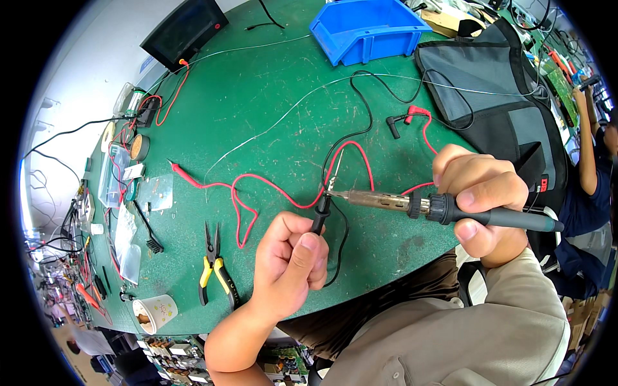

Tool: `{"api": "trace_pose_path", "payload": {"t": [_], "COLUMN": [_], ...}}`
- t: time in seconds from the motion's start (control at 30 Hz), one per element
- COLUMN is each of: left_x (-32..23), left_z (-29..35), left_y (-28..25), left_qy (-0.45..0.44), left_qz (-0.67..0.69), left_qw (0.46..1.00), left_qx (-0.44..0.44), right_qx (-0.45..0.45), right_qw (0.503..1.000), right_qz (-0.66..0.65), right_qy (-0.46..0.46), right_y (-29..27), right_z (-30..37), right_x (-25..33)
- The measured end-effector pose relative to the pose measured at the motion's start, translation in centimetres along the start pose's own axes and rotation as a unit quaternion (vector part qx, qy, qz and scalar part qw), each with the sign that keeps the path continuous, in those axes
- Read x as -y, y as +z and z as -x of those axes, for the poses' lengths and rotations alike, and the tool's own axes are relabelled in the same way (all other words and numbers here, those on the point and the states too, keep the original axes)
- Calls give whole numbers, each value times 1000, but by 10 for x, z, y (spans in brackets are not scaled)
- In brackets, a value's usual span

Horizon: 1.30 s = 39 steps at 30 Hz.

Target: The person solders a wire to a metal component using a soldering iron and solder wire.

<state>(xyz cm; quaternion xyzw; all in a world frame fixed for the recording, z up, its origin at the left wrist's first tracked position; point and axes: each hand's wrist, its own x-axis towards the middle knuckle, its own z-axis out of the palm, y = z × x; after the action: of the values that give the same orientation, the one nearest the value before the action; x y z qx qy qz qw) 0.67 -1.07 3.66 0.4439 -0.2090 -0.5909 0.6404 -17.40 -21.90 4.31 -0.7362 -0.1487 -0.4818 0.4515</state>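
Observation:
My left hand (290, 260) is closed around the black handle of a test probe (320, 217), its upper end pointing away from me. In my right hand (486, 190) is a soldering iron (386, 201), held level and pointing left. Its tip meets the probe's upper end, where a bright bit of metal shows; whether they touch I cannot tell. A thin black cable (370, 109) runs by the probe. Beyond my hands winds a red test lead (283, 195) ending in a red probe (185, 174). Black and red plugs (394, 127) lie to the right.
Yellow-black long-nose pliers (222, 276) lie left of my left hand, near a brush (149, 230) and a paper cup (154, 313). At the back are a blue bin (380, 45) and a black screen device (187, 29). A grey tool bag (479, 77) lies right; another person (586, 148) is beyond.

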Motion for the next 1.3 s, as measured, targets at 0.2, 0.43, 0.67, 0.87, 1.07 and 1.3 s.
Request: {"api": "trace_pose_path", "payload": {"t": [0.2, 0.43, 0.67, 0.87, 1.07, 1.3], "left_x": [0, 2, 1, 1, 1, 1], "left_z": [0, -1, 0, 0, 0, -1], "left_y": [-1, 2, -1, -1, -1, -1], "left_qy": [4, 23, 13, 15, 17, 16], "left_qz": [2, -30, -5, -4, -5, -7], "left_qw": [1000, 999, 1000, 1000, 1000, 1000], "left_qx": [5, -10, 8, 9, 6, 6], "right_qx": [8, -4, -7, -2, -17, 3], "right_qw": [1000, 1000, 1000, 1000, 1000, 1000], "right_qz": [-1, 4, 4, 6, 2, -1], "right_qy": [-3, -2, -1, 4, 1, 5], "right_y": [0, 0, -3, -8, -8, -4], "right_z": [-1, 0, -1, -1, 0, -1], "right_x": [-1, -1, 0, 1, 1, 2]}}
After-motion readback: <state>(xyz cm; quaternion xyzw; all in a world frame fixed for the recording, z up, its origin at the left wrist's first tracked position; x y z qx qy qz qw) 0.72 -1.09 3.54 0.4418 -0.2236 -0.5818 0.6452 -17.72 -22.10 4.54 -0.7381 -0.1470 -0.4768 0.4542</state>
